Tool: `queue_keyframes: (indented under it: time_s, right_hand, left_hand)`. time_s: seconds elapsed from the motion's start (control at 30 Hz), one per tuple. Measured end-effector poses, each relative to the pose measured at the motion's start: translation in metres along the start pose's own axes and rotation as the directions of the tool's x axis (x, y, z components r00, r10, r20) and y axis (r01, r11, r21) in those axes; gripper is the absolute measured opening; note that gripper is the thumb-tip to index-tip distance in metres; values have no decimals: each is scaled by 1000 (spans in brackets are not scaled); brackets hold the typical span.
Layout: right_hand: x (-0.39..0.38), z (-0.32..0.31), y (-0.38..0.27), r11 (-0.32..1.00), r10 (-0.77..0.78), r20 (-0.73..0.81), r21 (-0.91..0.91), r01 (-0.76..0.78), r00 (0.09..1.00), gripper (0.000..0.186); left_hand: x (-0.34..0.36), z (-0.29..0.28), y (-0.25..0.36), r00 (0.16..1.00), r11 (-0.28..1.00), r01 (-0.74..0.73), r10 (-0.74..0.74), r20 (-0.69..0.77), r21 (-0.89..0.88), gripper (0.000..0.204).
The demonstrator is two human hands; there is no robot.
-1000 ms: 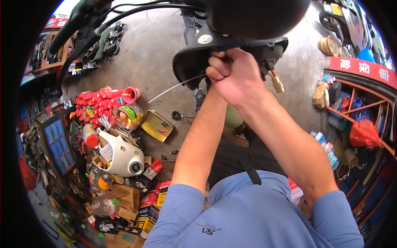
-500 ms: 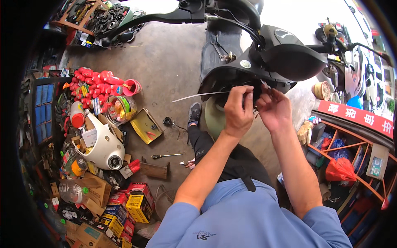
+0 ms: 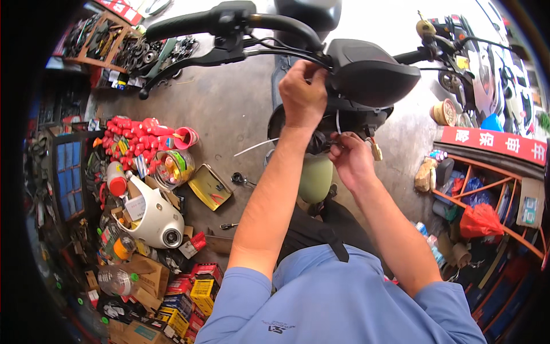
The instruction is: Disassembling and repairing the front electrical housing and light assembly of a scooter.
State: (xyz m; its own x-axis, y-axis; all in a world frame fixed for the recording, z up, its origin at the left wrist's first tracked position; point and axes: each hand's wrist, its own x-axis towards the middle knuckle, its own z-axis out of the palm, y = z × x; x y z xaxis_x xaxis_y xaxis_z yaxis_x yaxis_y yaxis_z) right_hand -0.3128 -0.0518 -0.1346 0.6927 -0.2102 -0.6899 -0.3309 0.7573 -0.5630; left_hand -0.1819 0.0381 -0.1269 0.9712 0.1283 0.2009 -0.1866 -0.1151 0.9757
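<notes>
At the scooter's front, my left hand is raised against the black cables beside the dark headset housing. Its fingers are curled closed, and what lies in them is hidden. Lower down, my right hand pinches at the lower end of a white cable tie inside the opened black front panel. A white strip sticks out to the left behind my left forearm; whether both are one tie I cannot tell. A cream connector hangs on wires right of my right hand.
The handlebar grip and brake lever reach across the upper left. On the floor at left lie a yellow tray, a white body panel, red bottles and stacked boxes. An orange-framed shelf stands at right.
My left hand has risen from the front panel to the cables by the headset. The right hand has moved lower and slightly left. The view has shifted, showing more of the handlebar.
</notes>
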Motion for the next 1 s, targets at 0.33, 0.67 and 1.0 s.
queue_keyframes:
  time_s: [0.33,0.67,1.0]
  right_hand:
    - [1,-5,2,995,-64,23,-74,65,998,3]
    - [-8,-20,-3,942,-126,39,-307,132,991,10]
    - [-98,-190,50,965,-182,-481,-253,63,858,18]
  left_hand:
    - [3,9,2,990,966,-139,143,-3,217,21]
    - [19,-2,-5,964,960,-107,36,264,258,15]
    - [27,-21,-32,852,982,-41,-62,519,185,11]
